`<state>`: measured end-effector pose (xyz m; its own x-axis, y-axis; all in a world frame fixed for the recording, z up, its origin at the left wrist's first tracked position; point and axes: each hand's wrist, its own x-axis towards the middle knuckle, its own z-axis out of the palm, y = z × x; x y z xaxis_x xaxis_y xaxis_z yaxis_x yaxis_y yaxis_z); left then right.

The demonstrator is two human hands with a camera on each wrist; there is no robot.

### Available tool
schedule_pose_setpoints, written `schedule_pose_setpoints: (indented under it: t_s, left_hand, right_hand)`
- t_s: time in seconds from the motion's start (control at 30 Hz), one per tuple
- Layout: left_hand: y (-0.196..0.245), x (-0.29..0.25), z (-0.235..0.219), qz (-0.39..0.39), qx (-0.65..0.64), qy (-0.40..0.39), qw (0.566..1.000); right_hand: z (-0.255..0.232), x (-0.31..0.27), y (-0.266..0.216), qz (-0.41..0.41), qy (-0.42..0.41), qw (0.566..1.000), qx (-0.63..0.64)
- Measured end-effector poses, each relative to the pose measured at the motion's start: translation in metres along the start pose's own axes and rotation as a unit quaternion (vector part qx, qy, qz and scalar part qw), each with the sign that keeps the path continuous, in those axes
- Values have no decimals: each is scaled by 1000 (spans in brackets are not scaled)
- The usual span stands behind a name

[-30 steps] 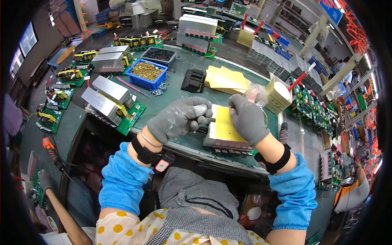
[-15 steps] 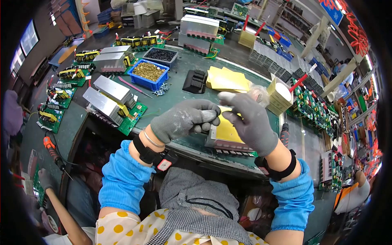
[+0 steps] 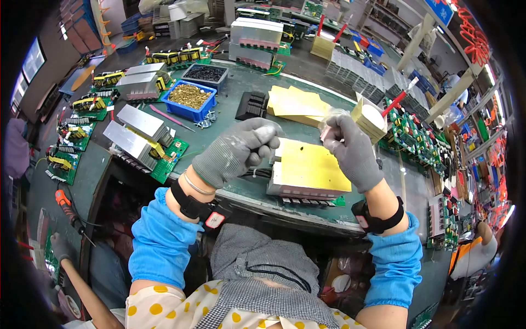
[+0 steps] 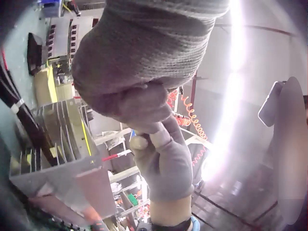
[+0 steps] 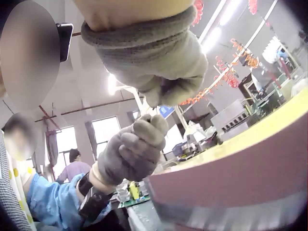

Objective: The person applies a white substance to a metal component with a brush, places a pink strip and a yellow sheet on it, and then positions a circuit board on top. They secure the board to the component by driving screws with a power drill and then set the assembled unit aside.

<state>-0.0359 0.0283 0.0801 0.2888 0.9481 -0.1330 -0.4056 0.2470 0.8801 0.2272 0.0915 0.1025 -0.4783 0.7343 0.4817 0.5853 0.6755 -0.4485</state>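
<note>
In the head view, my gloved left hand (image 3: 233, 151) has its fingers curled, pinching what looks like a bit of clear film (image 3: 278, 130). My gloved right hand (image 3: 355, 153) is at the clear plastic bag (image 3: 332, 114), fingertips bent on it; pinkish contents show there. Between and below the hands lies a finned metal heatsink block (image 3: 276, 176) topped by a yellow sheet (image 3: 309, 167) with dark holes. Neither hand touches the block. The right wrist view shows the right hand (image 5: 149, 57) curled above the block's edge, the left hand (image 5: 132, 154) beyond.
A blue bin of brass-coloured parts (image 3: 193, 112), a grey bin (image 3: 219, 85) and a black holder (image 3: 252, 105) stand behind. Yellow sheets (image 3: 296, 103) lie stacked beside a box (image 3: 368, 123). Heatsink boards (image 3: 131, 143) line the left; another person's hand (image 3: 59, 247) is lower left.
My right hand has left the space above the yellow sheet beside my left hand and moved right to the plastic bag, uncovering the sheet. My left hand stays curled.
</note>
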Motion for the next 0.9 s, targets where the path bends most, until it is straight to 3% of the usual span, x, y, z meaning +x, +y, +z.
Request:
schedule_pose_setpoints:
  t_s: [0.1,0.7,0.9]
  left_hand:
    - [-9,5,-9,11,-45,-7,999]
    - [-17,12,-8,-9,-90,-37,995]
    - [-9,5,0,-39,-52,-5,998]
  right_hand:
    - [-2,-12,15,83,-52,995,-19]
    - [5,-12,11,42,-95,975,-197]
    - [12,-8,3,5,-109,958,-265]
